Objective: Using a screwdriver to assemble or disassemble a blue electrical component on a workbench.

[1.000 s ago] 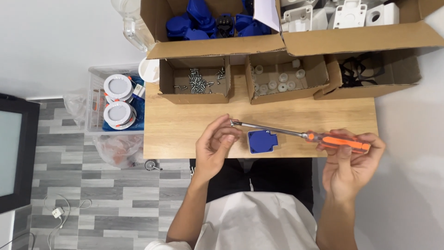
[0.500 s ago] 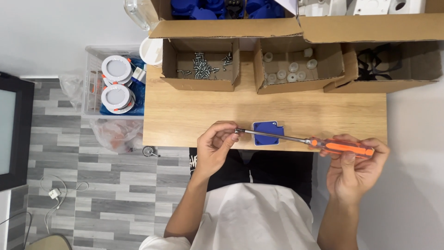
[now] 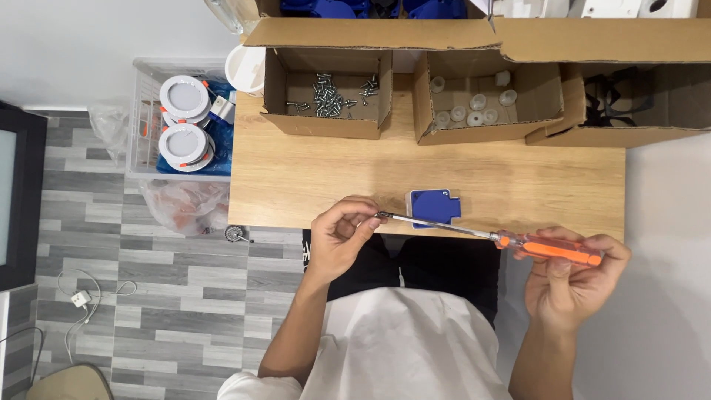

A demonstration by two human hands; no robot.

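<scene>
While the screwdriver (image 3: pixel 489 235) lies nearly level across the person's front, just past the near edge of the table (image 3: pixel 311 185), its orange handle sits wrapped in the right hand (image 3: pixel 570 278), fingers curled around it in a firm grasp. The thin metal shaft runs leftward to its tip, where the left hand (image 3: pixel 341 237) meets it, thumb and forefinger pinched together right at the end; whether something small is caught between them I cannot tell. Just behind the shaft, at the table's near edge, rests a blue plastic part (image 3: pixel 433 206), squarish, touched by neither hand. Farther back on the wooden top stand three open cardboard boxes: a box of screws (image 3: pixel 329 95) on the left, a box of small round white pieces (image 3: pixel 474 104) in the middle, and a box of dark wires (image 3: pixel 629 100) on the right. To the left of the table, down on the grey floor, a clear bin (image 3: pixel 148 159) holds round white lamps (image 3: pixel 184 122).
</scene>
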